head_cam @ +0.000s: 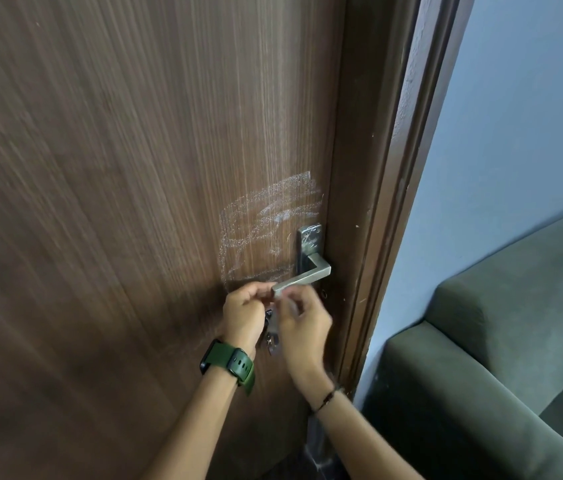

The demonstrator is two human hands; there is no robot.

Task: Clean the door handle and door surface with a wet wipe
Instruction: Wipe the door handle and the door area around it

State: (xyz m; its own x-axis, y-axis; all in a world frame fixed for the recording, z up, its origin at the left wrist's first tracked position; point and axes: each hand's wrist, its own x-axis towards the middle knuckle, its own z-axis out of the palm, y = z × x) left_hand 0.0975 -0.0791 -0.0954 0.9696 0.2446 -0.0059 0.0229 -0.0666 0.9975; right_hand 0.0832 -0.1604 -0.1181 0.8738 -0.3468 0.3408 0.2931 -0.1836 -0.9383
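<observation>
A brown wood-grain door carries white chalky smears just left of and above its handle. The metal lever handle sits on a scratched steel plate, and its tip points left and down. My left hand, with a green watch on the wrist, and my right hand meet just under the handle's tip. Both pinch a small pale blurred thing that looks like the wet wipe. A dark bunch of keys hangs between my hands, partly hidden.
The dark door frame runs along the door's right edge. Beyond it are a blue-grey wall and a green sofa close to the frame at lower right.
</observation>
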